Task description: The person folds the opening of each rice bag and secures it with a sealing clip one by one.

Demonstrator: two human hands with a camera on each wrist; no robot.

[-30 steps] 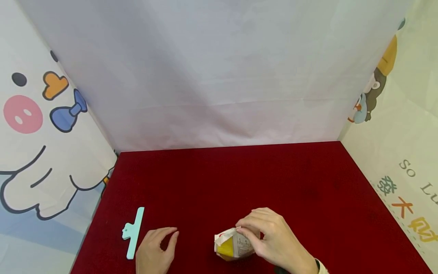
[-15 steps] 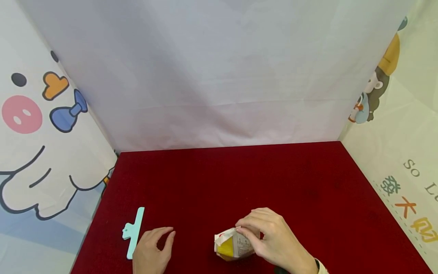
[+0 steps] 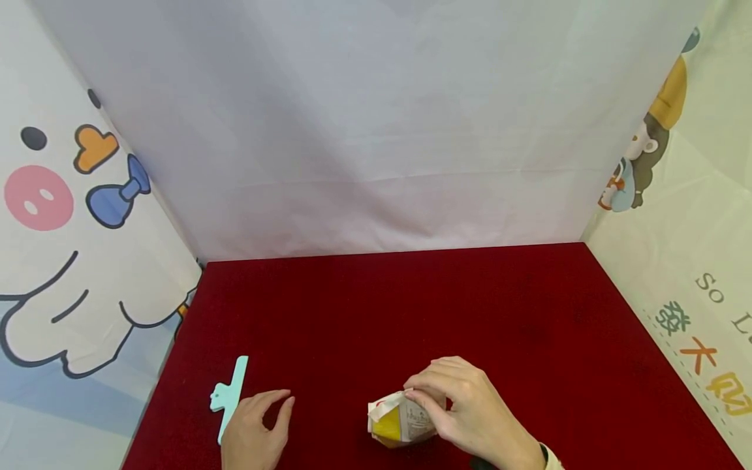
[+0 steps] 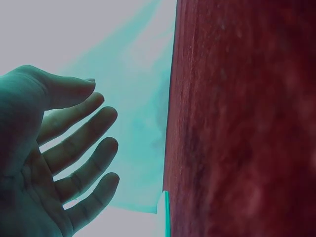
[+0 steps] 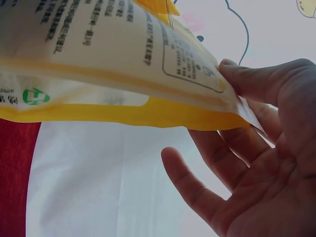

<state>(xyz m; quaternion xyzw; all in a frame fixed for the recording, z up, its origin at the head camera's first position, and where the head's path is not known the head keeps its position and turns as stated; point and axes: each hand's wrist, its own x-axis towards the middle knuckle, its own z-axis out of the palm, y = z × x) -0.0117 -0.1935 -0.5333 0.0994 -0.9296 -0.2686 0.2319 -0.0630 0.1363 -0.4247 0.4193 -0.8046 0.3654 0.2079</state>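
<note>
In the head view my right hand (image 3: 470, 411) pinches the top edge of a small white and yellow printed food packet (image 3: 405, 421) between thumb and fingers. Up close in the right wrist view, the packet (image 5: 123, 54) shows rows of dark print and a green logo, and its corner sits under the thumb. My left hand (image 3: 258, 427) has relaxed, spaced fingers and holds nothing. Right beside it lies a mint-green long-bar bag clip (image 3: 229, 398), whose lower end the hand partly overlaps. The left wrist view catches only a sliver of the clip (image 4: 166, 212).
A dark red cloth covers the table (image 3: 376, 320). White sheets hang behind it as a backdrop (image 3: 376, 163), with cartoon-printed sheets on the left (image 3: 141, 274) and right (image 3: 664, 261).
My left hand has shifted left, closer to the clip, and now overlaps its lower end. The right hand and the packet have stayed in place.
</note>
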